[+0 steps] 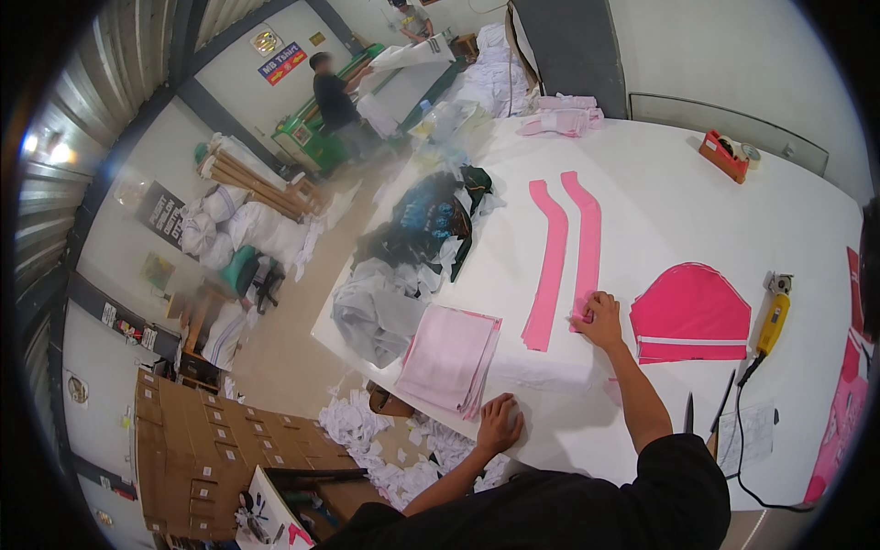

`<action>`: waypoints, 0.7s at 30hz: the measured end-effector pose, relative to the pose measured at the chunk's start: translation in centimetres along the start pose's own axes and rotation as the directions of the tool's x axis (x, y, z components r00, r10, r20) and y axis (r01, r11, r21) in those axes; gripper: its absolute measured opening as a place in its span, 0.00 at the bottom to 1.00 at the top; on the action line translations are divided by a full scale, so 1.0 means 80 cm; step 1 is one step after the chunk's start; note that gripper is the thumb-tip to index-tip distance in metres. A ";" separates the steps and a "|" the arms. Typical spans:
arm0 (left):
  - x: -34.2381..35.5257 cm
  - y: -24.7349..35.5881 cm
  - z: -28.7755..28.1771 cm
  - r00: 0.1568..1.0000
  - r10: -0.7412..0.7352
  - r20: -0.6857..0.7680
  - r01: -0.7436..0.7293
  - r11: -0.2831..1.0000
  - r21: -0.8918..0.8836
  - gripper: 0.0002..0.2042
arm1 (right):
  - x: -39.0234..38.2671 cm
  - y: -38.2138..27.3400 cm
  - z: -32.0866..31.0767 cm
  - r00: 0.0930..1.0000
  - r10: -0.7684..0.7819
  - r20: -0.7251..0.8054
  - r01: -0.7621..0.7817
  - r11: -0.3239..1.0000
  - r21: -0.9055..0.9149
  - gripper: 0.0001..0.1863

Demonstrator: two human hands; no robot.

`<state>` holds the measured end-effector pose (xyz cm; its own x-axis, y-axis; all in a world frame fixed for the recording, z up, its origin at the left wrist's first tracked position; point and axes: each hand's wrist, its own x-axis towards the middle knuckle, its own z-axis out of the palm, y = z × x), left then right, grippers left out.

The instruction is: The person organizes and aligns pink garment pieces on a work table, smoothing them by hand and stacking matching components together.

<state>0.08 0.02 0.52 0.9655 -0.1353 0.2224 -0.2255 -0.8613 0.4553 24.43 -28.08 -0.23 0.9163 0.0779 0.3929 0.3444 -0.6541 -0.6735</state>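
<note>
so, two pink strips (588, 247)

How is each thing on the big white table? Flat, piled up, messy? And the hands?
Left strip: flat, apart from the right strip
Right strip: flat
Right hand: touching the right strip's near end
Left hand: resting near the table's edge
Pink panel: flat
Cutter: lying down; on or off, can't tell
Pale stack: piled in layers
Grey cloth: crumpled
</note>
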 end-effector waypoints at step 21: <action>0.001 0.002 -0.003 1.000 -0.008 0.017 0.008 1.000 -0.013 0.19 | -0.001 0.006 0.008 0.998 -0.043 -0.056 0.044 0.999 0.023 0.11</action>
<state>0.07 0.02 0.84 0.9694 -0.1365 0.2039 -0.2191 -0.8557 0.4687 24.68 -27.92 -0.96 0.8878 0.0637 0.4558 0.3893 -0.6322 -0.6699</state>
